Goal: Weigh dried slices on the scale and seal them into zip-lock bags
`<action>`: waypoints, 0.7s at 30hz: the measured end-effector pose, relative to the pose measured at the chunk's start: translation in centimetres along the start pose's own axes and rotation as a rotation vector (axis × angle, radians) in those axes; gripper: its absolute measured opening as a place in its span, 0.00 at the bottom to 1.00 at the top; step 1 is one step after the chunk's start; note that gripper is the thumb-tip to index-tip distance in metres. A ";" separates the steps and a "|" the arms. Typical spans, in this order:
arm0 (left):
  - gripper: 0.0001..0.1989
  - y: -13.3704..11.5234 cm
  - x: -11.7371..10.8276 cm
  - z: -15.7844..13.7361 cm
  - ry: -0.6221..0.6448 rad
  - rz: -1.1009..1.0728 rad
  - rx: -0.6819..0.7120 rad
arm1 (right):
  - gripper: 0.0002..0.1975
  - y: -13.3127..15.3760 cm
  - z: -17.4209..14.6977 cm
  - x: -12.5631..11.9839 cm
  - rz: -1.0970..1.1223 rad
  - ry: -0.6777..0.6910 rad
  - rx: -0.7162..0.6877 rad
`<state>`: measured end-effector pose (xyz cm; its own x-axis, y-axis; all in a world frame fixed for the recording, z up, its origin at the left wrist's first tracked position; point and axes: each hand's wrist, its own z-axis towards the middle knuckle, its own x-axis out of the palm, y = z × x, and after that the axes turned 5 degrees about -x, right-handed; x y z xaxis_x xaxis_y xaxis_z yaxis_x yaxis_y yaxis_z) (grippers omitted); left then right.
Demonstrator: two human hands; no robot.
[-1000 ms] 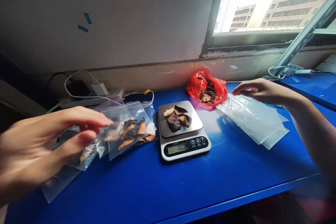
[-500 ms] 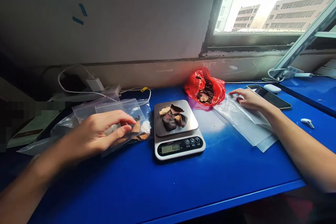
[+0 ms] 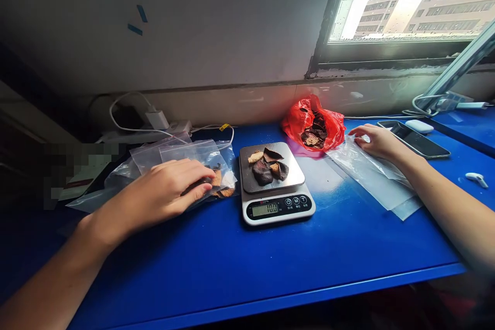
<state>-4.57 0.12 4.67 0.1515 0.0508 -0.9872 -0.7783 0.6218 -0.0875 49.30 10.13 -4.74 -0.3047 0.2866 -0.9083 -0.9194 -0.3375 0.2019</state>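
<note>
My left hand [image 3: 170, 185] is over the clear zip bags [image 3: 193, 152] left of the scale, fingers curved and thumb apart, nothing visible between them. Brown dried peel [image 3: 224, 192] shows through the bag beside its fingertips. A digital kitchen scale [image 3: 279, 215] in the middle reads 10.0, with several dark dried peel pieces [image 3: 265, 171] on its steel plate. My right hand [image 3: 373, 140] rests its fingertips at the top edge of flat, empty-looking clear bags [image 3: 381, 185], thumb and forefinger slightly apart. Next to it, a red plastic bag [image 3: 336, 126] stands open, full of dried peel.
A black phone [image 3: 419, 139], a white earbud case [image 3: 419, 126] and one earbud [image 3: 476, 179] lie at right. At back left, a white charger [image 3: 157, 119] and cable sit by a power strip. The blue table [image 3: 247, 273] meets a wall and window behind.
The camera view has shifted, so everything appears farther right. My left hand has turned flatter over the bags. My right hand stays at the clear bags; the reading is unchanged.
</note>
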 end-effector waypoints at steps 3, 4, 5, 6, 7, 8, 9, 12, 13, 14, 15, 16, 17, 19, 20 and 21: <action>0.16 -0.2 0.1 0.1 0.014 0.002 0.017 | 0.04 -0.2 0.4 0.2 -0.052 0.023 -0.005; 0.16 -0.1 0.1 0.1 0.017 0.007 0.020 | 0.04 -0.2 0.5 0.3 -0.068 0.033 -0.001; 0.17 -0.1 0.2 0.1 0.019 0.014 0.022 | 0.06 -0.3 0.6 0.4 -0.084 0.041 0.006; 0.17 -0.1 0.2 0.1 0.023 0.022 0.023 | 0.08 -0.4 0.6 0.5 -0.098 0.048 0.016; 0.17 0.0 0.3 0.1 0.028 0.028 0.023 | 0.10 -0.5 0.6 0.6 -0.110 0.054 0.028; 0.18 0.0 0.3 0.1 0.034 0.031 0.022 | 0.10 -0.6 0.6 0.7 -0.120 0.059 0.041; 0.18 0.0 0.3 0.1 0.038 0.031 0.019 | 0.11 -0.7 0.6 0.8 -0.129 0.063 0.055; 0.18 -0.2 0.3 0.2 0.060 0.021 0.001 | 0.11 -0.6 0.5 1.0 -0.153 0.066 0.095; 0.18 -0.3 0.3 0.2 0.067 0.018 -0.004 | 0.11 -0.5 0.6 0.9 -0.160 0.061 0.106; 0.17 -0.4 0.3 0.2 0.073 0.017 -0.007 | 0.10 -0.5 0.6 0.7 -0.164 0.052 0.114; 0.17 -0.5 0.3 0.3 0.076 0.018 -0.009 | 0.08 -0.4 0.6 0.3 -0.165 0.037 0.117; 0.17 -0.5 0.3 0.3 0.075 0.017 -0.007 | 0.06 -0.3 0.6 -0.4 -0.165 0.013 0.116; 0.17 -0.5 0.3 0.3 0.073 0.017 -0.006 | 0.05 -0.2 0.6 -1.2 -0.163 -0.020 0.109; 0.16 -0.4 0.2 0.3 0.065 0.012 -0.002 | 0.03 0.3 0.3 -3.3 -0.160 -0.105 0.090; 0.16 -0.4 0.1 0.3 0.061 0.008 0.003 | 0.03 0.8 0.0 -4.5 -0.159 -0.151 0.080; 0.16 -0.3 0.1 0.3 0.053 0.003 0.009 | 0.02 1.5 -0.4 -5.7 -0.157 -0.204 0.074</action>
<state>-4.11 0.13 4.68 0.1162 0.0110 -0.9932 -0.7728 0.6291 -0.0834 49.75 7.61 0.58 -0.1937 0.5076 -0.8395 -0.9727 -0.2106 0.0971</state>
